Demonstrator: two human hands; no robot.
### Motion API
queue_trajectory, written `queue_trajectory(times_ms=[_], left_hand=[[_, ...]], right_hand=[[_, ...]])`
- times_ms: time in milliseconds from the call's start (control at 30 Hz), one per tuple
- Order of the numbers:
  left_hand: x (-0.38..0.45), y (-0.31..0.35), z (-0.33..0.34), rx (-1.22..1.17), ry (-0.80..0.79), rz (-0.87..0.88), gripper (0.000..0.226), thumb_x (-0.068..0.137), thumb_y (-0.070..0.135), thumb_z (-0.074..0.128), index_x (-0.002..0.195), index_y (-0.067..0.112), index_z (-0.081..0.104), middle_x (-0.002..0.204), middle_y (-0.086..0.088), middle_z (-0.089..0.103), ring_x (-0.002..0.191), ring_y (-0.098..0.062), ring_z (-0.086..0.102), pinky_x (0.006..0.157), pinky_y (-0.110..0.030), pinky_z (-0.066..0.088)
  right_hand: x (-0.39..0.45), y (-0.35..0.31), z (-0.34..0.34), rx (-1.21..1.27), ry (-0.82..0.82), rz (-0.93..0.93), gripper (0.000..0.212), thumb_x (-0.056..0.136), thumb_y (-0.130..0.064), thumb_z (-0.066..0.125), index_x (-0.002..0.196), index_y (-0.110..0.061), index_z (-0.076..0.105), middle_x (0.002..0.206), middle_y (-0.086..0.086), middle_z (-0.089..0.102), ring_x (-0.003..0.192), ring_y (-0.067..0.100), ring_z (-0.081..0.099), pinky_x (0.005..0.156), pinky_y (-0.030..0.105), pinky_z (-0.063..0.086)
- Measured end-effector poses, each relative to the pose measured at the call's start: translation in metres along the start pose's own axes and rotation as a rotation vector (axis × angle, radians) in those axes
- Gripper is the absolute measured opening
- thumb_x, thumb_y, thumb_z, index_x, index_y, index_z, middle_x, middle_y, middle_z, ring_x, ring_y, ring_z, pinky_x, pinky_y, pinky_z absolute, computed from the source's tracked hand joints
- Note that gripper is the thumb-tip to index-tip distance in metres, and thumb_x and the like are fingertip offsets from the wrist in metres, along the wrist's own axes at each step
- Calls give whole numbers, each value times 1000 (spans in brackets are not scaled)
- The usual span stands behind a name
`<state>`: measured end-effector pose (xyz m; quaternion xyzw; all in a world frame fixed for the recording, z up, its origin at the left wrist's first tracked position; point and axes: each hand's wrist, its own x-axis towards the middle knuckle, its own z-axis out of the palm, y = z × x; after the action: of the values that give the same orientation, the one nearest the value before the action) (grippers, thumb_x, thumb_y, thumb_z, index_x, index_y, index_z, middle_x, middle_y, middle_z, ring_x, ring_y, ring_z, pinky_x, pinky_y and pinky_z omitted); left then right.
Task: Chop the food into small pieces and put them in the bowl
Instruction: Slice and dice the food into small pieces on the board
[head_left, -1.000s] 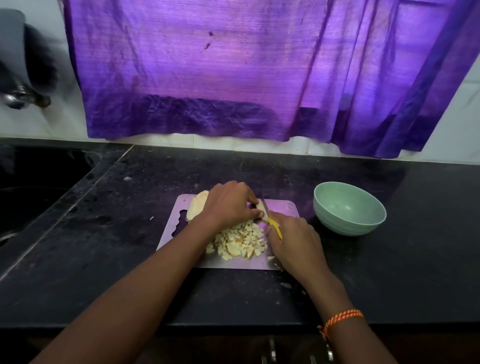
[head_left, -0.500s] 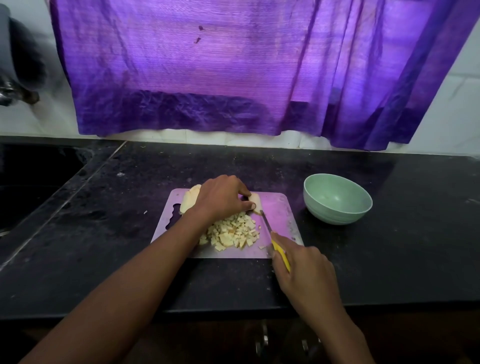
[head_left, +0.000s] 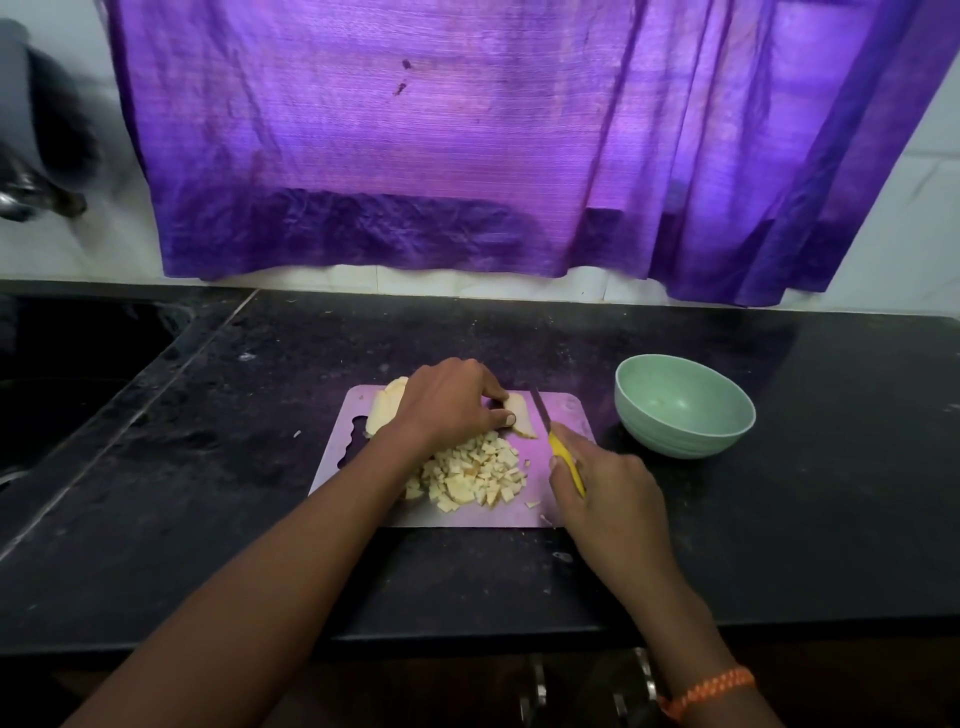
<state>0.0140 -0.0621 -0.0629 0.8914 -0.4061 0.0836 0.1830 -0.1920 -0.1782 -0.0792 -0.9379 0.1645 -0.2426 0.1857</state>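
Black stone counter (head_left: 779, 519) under a purple curtain (head_left: 467, 156). Cutting board (head_left: 363, 415): diced pile (head_left: 472, 475). Left hand (head_left: 447, 402) pinches an uncut slice (head_left: 519, 415); right hand (head_left: 608, 488) grips the yellow-handled knife (head_left: 558, 447). Green bowl (head_left: 683, 405) near, right of the board.

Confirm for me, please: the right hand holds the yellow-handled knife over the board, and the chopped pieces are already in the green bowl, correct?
Not quite. The head view shows the chopped pieces still heaped on the cutting board; the green bowl looks empty. The rest stands: the right hand holds the yellow-handled knife over the board.
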Motion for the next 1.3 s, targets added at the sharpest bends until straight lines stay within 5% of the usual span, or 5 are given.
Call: queue_trajectory(times_ms=[300, 633, 833, 1300], left_hand=[[1, -1, 3, -20, 20, -26, 35, 89, 55, 79, 114, 30, 84, 118, 16, 77, 103, -12, 69, 81, -40, 59], [1, 0, 10, -42, 23, -109, 36, 87, 57, 81, 112, 31, 83, 109, 11, 73, 113, -19, 56, 85, -42, 39], [0, 3, 9, -34, 10, -145, 35, 88, 56, 81, 112, 30, 82, 111, 9, 73, 113, -18, 56, 98, -49, 45], [2, 1, 9, 12, 53, -114, 36, 89, 57, 79, 114, 32, 82, 109, 12, 76, 108, -16, 62, 87, -43, 45]], right_hand=[[32, -10, 19, -65, -35, -39, 26, 102, -34, 49, 123, -31, 64, 84, -2, 62, 77, 24, 61, 60, 32, 40], [27, -10, 16, -113, -146, -62, 38, 106, -41, 41, 142, -36, 53, 106, -1, 70, 95, 24, 63, 76, 39, 51], [-4, -5, 3, -120, -150, -39, 47, 104, -45, 40, 151, -42, 43, 103, 0, 69, 90, 22, 63, 70, 36, 45], [-5, 9, -2, 83, -7, 14, 49, 97, -44, 49, 145, -40, 55, 100, 2, 75, 85, 22, 65, 75, 39, 55]])
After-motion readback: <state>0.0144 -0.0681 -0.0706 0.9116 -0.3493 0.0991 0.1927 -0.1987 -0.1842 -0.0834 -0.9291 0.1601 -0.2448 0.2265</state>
